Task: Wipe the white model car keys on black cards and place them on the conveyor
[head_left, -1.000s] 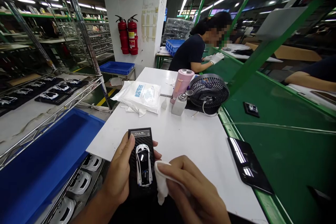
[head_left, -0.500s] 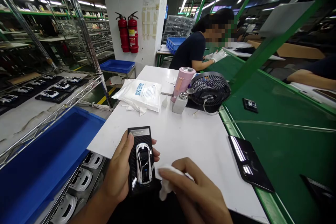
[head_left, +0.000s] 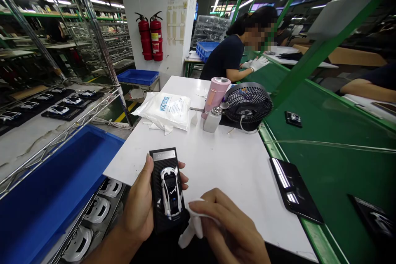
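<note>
My left hand [head_left: 140, 202] grips a black display base [head_left: 157, 183] by its sides, thumb along the left edge and fingertips showing at the right. On that base sits a white and black model car [head_left: 170, 193], below a silver nameplate [head_left: 163, 155]. My right hand [head_left: 230, 225] is closed on a crumpled white wiping cloth [head_left: 194, 222], pinched between thumb and fingers. The cloth hangs just right of the base's lower corner; whether they touch I cannot tell.
A white table [head_left: 235, 173] bears a white plastic package [head_left: 168, 111], a pink flask [head_left: 215, 95], a metal pump bottle [head_left: 212, 120] and a black fan [head_left: 248, 105]. To the right, a black glossy panel [head_left: 295, 189] overlaps the green conveyor [head_left: 324, 165]. A co-worker [head_left: 225, 55] sits beyond; a blue tray [head_left: 77, 181] is left.
The cloth has spread and hangs lower and further left from my right hand. The base has tilted slightly in my left hand, and a model on the conveyor has shifted left at the lower right.
</note>
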Demonstrator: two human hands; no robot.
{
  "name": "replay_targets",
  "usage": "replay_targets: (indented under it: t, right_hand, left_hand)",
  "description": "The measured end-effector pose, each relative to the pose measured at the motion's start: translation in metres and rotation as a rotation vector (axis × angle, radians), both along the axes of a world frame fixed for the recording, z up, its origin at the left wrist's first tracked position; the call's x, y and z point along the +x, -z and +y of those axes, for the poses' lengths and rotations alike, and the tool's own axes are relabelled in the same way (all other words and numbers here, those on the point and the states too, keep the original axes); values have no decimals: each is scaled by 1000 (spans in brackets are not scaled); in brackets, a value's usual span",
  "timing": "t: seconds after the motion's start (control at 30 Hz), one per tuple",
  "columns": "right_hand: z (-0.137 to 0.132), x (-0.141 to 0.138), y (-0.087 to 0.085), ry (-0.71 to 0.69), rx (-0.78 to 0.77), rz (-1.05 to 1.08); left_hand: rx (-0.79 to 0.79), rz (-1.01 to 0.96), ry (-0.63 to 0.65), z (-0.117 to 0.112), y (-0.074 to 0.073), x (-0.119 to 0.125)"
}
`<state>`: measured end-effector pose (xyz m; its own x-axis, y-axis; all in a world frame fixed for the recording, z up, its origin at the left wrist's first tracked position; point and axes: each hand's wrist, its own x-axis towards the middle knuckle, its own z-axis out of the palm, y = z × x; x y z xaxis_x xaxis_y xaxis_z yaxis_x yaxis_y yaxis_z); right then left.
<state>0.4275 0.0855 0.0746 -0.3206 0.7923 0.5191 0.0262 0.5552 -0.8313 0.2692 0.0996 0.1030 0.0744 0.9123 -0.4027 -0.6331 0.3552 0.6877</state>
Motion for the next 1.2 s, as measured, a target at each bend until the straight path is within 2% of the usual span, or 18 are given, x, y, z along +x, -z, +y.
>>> replay_targets:
  t: [0.17, 0.3, 0.37, 0.43, 0.5, 0.57, 0.63, 0.7, 0.77, 0.87, 0.93, 1.03, 1.2]
  right_hand:
    - [-3, -10, -1, 175, 184, -117]
    - [-4, -26, -2, 307, 446, -318]
    - [-3, -27, -2, 309, 576, -424]
    - [-3, -20, -2, 274, 638, -493]
    - [-2, -8, -1, 250, 591, -478]
    - [1, 7, -1, 242, 469, -440]
    - [7, 18, -7, 270, 372, -424]
    - [14, 20, -17, 289, 369, -429]
    - [20, 14, -28, 215, 424, -471]
    - [25, 3, -37, 16, 438, -630]
    - [27, 3, -37, -60, 354, -696]
    - [30, 16, -31, -97, 223, -677]
    - [34, 31, -28, -3, 150, -455]
  left_hand:
    - [-90, 55, -99, -2, 2, 7]
    - [-4, 166, -135, -5, 2, 11]
    - [39, 220, -162, -6, 1, 12]
    - [41, 241, -190, -6, 0, 11]
    - [24, 228, -198, -5, -1, 9]
    - [-5, 198, -156, -4, -1, 6]
    - [-54, 149, -50, -4, 0, 3]
    - [-122, 75, 91, -3, 3, 1]
    - [-172, -26, 203, -4, 6, 1]
    - [-177, -135, 279, -6, 8, 0]
    - [-167, -139, 319, -8, 9, -1]
    - [-176, -73, 398, -9, 10, -6]
    - [-130, -11, 530, -11, 17, -12]
